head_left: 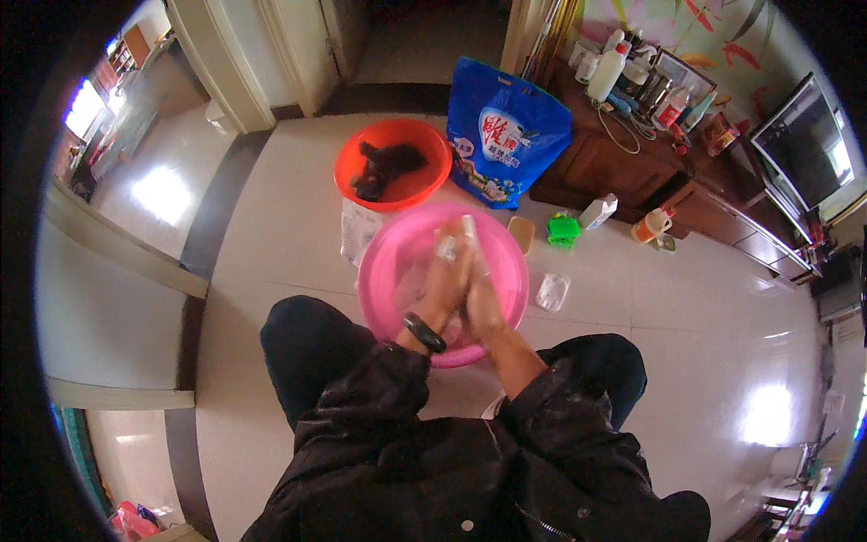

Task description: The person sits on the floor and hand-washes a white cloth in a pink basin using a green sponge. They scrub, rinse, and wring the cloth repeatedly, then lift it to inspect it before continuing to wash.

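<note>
Over a pink plastic basin (516,271) on the floor, my left hand (443,281) and my right hand (479,291) are pressed together, blurred. A black band is on my left wrist. Something whitish shows at the fingers; whether it is foam, cloth or a held thing I cannot tell. Pale, unclear matter lies in the basin below. Behind it stands an orange-red basin (347,146) holding dark wet-looking cloth (389,166).
A blue detergent bag (508,135) stands behind the basins. Right of the pink basin are a beige dish (521,235), a green object (563,230), a white packet (553,292), a white carton (599,211) and an orange-and-white bottle (651,225). A wooden cabinet (609,169) stands beyond.
</note>
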Demonstrator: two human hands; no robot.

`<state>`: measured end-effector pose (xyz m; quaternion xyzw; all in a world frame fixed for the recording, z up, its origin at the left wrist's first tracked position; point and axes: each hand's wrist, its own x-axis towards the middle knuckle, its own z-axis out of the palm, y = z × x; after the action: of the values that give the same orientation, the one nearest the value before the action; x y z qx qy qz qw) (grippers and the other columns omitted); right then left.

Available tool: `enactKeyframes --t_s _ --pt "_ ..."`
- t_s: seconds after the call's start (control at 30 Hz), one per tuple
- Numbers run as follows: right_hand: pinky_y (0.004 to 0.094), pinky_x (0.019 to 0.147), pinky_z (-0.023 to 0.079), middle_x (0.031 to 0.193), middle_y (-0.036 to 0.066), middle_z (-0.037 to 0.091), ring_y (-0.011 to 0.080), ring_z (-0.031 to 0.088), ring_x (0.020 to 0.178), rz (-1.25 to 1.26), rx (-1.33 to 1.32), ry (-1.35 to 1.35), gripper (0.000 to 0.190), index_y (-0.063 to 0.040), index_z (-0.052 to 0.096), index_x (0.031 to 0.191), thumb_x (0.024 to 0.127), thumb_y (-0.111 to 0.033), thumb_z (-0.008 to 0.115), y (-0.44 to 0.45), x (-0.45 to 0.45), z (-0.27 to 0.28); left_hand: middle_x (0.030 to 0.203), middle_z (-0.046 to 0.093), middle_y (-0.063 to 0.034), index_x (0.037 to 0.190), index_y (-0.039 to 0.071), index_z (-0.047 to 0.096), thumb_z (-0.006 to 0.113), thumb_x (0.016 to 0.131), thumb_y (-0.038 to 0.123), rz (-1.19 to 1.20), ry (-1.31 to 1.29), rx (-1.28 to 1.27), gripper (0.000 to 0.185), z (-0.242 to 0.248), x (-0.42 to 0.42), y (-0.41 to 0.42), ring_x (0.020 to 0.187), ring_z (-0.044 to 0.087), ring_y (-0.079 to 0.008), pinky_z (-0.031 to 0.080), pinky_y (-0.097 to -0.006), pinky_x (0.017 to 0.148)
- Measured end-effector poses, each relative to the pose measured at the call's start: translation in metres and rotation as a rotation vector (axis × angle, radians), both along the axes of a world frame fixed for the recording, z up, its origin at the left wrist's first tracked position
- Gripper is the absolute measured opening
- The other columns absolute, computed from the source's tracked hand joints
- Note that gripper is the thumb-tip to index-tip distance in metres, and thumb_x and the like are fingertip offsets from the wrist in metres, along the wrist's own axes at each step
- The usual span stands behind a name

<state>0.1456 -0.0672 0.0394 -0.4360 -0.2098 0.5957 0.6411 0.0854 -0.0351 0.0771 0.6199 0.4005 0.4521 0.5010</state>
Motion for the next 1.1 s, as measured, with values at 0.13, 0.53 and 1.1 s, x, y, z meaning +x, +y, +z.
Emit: enactKeyframes --t_s 0.13,0.53,1.1 --pt "0.0343 0.092 0.045 0.126 0.008 0.052 0.02 0.054 0.108 0.062 0.087 -0.242 0.053 -0.005 0.043 0.135 0.102 -0.045 0.034 -0.007 0.001 0.003 0.121 0.056 -0.0186 0.134 -0.002 0.042 0.031 0.102 0.037 0.095 -0.217 -0.228 0.052 0.007 0.0 0.002 0.113 0.052 -0.0264 0.038 -0.036 0.099" --pt "0.0329 0.097 0.041 0.122 0.007 0.053 0.0186 0.052 0.11 0.1 0.003 0.014 0.053 -0.005 0.034 0.142 0.102 -0.041 0.035 -0.008 0.001 0.002 0.115 0.058 -0.0169 0.126 -0.003 0.049 0.046 0.099 0.029 0.072 -0.121 -0.343 0.042 -0.008 0.0 0.003 0.105 0.056 -0.0252 0.045 -0.0357 0.086" --pt "0.038 0.091 0.046 0.11 0.006 0.056 0.0226 0.055 0.103 0.115 0.068 0.381 0.055 -0.012 0.049 0.126 0.097 -0.057 0.036 0.004 0.026 -0.003 0.13 0.053 -0.0126 0.138 -0.002 0.041 0.05 0.099 0.022 -0.038 0.149 0.077 0.047 -0.012 0.014 -0.013 0.114 0.053 -0.0185 0.041 -0.0312 0.097"
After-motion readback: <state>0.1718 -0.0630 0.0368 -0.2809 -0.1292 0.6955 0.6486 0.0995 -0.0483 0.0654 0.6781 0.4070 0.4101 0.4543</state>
